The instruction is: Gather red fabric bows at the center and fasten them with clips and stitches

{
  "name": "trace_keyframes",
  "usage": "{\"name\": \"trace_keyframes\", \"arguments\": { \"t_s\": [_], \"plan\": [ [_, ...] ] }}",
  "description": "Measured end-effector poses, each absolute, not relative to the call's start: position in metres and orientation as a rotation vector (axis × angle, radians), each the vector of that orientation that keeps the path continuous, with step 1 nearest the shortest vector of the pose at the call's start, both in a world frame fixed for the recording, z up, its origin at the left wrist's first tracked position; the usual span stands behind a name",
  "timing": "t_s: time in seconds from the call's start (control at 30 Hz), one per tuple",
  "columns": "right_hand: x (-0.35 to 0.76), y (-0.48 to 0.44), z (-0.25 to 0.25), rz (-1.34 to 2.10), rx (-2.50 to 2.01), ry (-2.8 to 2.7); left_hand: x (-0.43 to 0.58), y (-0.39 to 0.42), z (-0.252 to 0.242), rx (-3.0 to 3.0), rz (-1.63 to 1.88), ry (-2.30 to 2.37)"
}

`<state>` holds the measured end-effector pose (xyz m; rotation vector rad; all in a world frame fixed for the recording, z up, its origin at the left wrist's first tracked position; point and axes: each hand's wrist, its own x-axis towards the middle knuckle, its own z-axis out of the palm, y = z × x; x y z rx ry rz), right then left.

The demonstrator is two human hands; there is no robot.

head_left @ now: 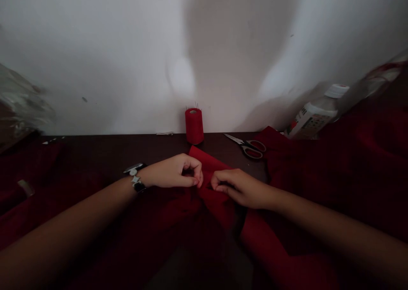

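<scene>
Red fabric (219,207) lies bunched on the dark table between and below both hands, one flat strip of it reaching back toward the thread. My left hand (183,171), with a watch and a bracelet on its wrist, is closed, thumb and fingers pinching the fabric. Just right of it, my right hand (237,186) is closed too, its curled fingertips gripping the same fabric. Whether a needle or thread sits between the fingers is too small and dark to tell. Behind the hands stands a cone of red thread (194,126) with several thin pins or needles sticking up from its top.
Scissors (247,145) lie right of the thread cone, blades pointing left. A bottle (314,114) with a white cap leans near the wall (127,60). More dark red fabric (344,167) is heaped at right. Clear plastic (24,99) lies at left, and a small clip (165,133) near the wall.
</scene>
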<state>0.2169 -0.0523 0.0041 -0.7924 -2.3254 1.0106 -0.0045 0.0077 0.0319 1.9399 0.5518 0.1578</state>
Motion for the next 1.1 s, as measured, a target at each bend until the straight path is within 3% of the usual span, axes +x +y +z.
{"name": "trace_keyframes", "arguments": {
  "t_s": [0.6,1.1],
  "plan": [
    [0.217,-0.052,-0.006,1.138,-0.834,-1.812,0.021,-0.016,0.015,1.417,0.442,0.748],
    [0.211,-0.052,0.000,0.791,-0.875,-1.877,0.021,-0.017,0.022,1.378,0.376,0.800]
  ]
}}
